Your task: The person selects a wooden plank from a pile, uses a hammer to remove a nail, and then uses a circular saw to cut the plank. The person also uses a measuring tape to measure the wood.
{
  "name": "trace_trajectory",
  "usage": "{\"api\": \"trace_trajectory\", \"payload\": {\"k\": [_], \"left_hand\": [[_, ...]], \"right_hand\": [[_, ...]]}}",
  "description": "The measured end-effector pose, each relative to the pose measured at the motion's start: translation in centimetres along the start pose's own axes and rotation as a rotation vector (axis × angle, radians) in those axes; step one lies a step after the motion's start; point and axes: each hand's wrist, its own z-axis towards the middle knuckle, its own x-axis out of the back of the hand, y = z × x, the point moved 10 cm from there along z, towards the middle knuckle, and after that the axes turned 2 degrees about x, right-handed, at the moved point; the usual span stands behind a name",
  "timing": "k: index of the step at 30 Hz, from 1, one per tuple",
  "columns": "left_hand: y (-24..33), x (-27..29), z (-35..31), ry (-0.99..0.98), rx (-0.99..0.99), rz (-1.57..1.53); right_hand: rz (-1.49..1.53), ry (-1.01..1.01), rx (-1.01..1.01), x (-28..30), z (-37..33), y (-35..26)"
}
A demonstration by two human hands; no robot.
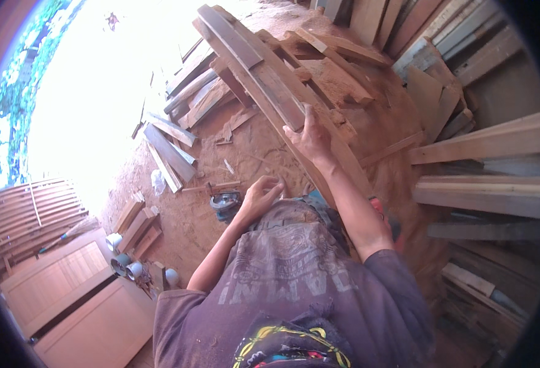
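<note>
Nearest the camera, a purple printed shirt [294, 276] fills the lower middle of the view, with a bright patterned cloth [291, 352] at its bottom edge.

At the far left, panelled wooden doors [73, 294] are laid flat, and a few pale cups or tins [126, 264] are seen beside them. A small power tool [225, 202] lies on the sawdust-covered ground [251, 153].

The left hand [260, 195] is held just above the waist, fingers loosely curled inward and holding nothing that can be made out; the tool is near it, to its left, but is not touched.

The right hand [310, 138] is reached up and forward, its fingers closed over the edge of a long dark plank [264, 73]. The plank runs from the upper middle of the view down toward the body, passing under the palm, so the hand is set at its lower part while most of its length extends beyond, resting against loose boards [337, 55].

For a plank gripped so near one end, a firmer hold would likely be gained if the second hand were brought on farther along. Pale planks [484, 144] are stacked at the right.
</note>
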Motion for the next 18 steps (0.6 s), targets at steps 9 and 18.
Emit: {"api": "trace_trajectory", "payload": {"k": [9,18], "left_hand": [[-0.3,-2.5,0.7,-0.112,0.009,0.054],[2.2,-6.8,0.8,-0.253,-0.051,0.149]], "right_hand": [[0.132,0.076,-0.021,4.5,-9.5,-0.7],[0.403,0.058,-0.317,9.8,-19.0,3.1]]}}
